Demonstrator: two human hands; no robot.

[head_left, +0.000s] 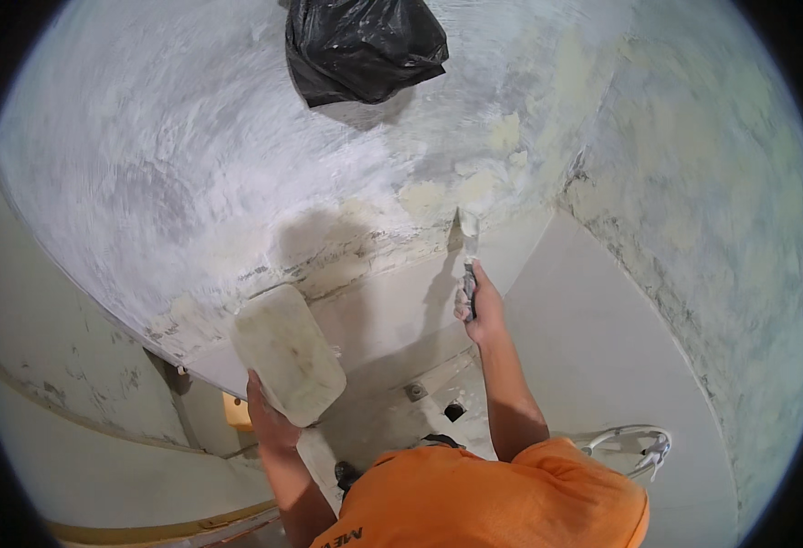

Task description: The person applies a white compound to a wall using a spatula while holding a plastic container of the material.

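Observation:
My right hand (483, 304) is closed round the dark handle of a putty knife (470, 239). The knife's blade points up at the lower part of the plastered wall (365, 173), by pale yellowish patches of filler just above the smooth grey band; whether it touches cannot be told. My left hand (272, 422) grips the near left edge of a shallow, off-white plastic tray (290, 352) with rounded corners. The tray is tilted, and its inside looks smeared with a whitish film. The fingers under the tray are hidden.
A black plastic bag (365, 46) hangs on the wall above. A second, mottled wall (693, 183) meets it at a corner on the right. Below are a dark square floor hole (454, 411), white pipes (634, 443) at right and a yellow object (236, 413) at left.

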